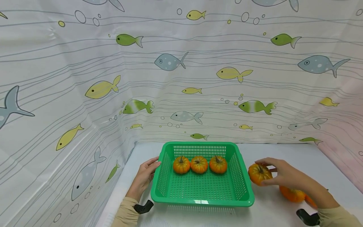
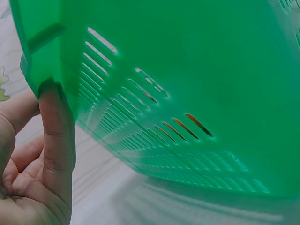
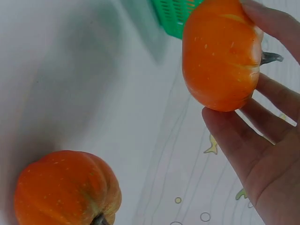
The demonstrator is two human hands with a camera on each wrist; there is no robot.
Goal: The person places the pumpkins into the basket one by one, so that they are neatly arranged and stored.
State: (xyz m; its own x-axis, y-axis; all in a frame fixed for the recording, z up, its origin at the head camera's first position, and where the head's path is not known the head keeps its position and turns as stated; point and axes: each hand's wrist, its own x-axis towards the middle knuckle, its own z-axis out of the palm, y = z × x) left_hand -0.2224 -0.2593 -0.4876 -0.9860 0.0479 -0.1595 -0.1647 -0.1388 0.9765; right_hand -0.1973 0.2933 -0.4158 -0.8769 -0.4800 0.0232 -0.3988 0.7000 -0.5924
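Note:
A green plastic basket (image 1: 202,203) with slotted walls stands in the middle of the table. Inside, toward its back, three small orange pumpkins (image 1: 199,165) sit in a row. My left hand (image 1: 145,175) holds the basket's left rim, and the left wrist view shows its fingers (image 2: 54,136) at the rim's edge. Just right of the basket, my right hand (image 1: 280,173) holds another pumpkin (image 1: 258,175) between thumb and fingers. In the right wrist view this pumpkin (image 3: 220,58) is held above the table, its stem toward the palm.
More pumpkins (image 1: 292,194) lie on the white table (image 1: 266,217) beneath and beside my right forearm, which partly covers them. A fish-patterned sheet (image 1: 210,104) hangs behind the table and along its sides.

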